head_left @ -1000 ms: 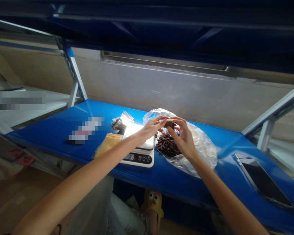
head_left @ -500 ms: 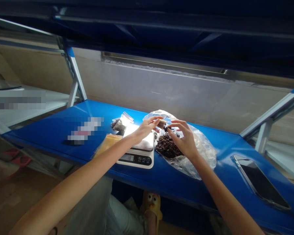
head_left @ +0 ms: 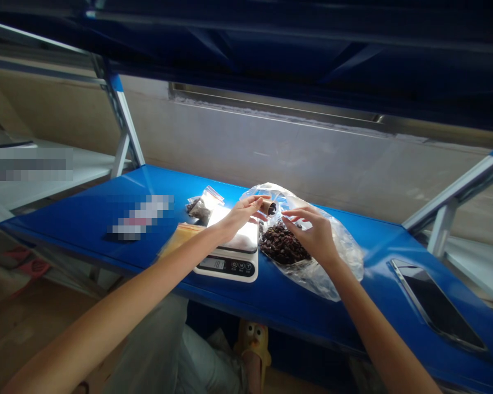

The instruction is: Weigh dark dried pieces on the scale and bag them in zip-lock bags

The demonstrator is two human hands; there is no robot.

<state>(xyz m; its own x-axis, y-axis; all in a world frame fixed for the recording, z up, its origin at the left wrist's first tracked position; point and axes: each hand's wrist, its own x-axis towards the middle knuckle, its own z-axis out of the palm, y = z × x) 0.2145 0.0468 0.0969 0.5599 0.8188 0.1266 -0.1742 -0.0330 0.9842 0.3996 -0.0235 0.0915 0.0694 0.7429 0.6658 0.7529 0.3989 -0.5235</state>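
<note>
My left hand is closed around a small brown tube-like container, whose mouth faces right and shows dark pieces inside. Just right of that mouth is my right hand, with its fingers stretched out and apart; nothing plain shows in them. Below it lies a heap of dark brown beans in an opened clear plastic bag. A white kitchen scale stands under my left hand and forearm, its display lit with digits.
Left of the scale are yellowish flat packets and a small zip bag with dark contents. A phone lies at the right on the blue tabletop. A blue shelf hangs low overhead.
My right hand has drawn back slightly to the right from the container's mouth. The container has turned so that its mouth shows more. My left hand keeps its hold.
</note>
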